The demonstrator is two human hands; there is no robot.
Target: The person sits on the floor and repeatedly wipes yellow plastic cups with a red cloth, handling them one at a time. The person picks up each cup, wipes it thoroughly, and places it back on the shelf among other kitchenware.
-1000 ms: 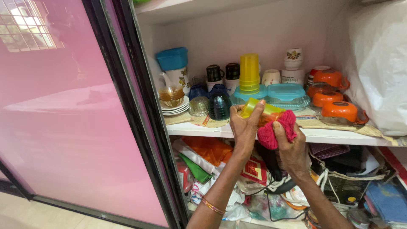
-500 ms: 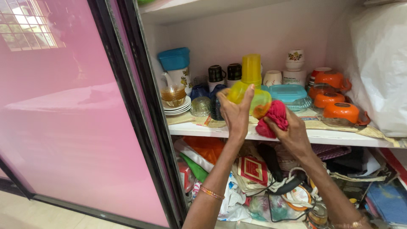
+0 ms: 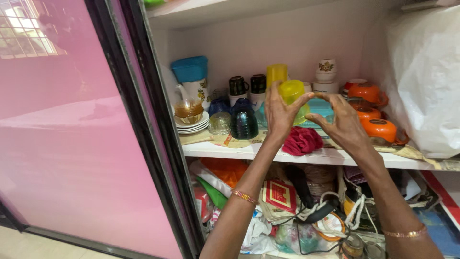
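Yellow cup (image 3: 292,93) gripped by left hand (image 3: 280,112) fingers over crowded white shelf (image 3: 249,151); right hand (image 3: 342,124) fingers loose.

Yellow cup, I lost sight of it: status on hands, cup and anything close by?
Left hand grips yellow cup above the shelf. Right hand open beside it. Red cloth on shelf below; dark green glass close left.

Both forearms raised from below, converging upward, left hand (image 3: 279,111) fingers up, curled in a grasp, thumb extended rightward, right hand (image 3: 341,122) arched, thumb and fingers spread apart, fingertips pointing left, bangle on each wrist
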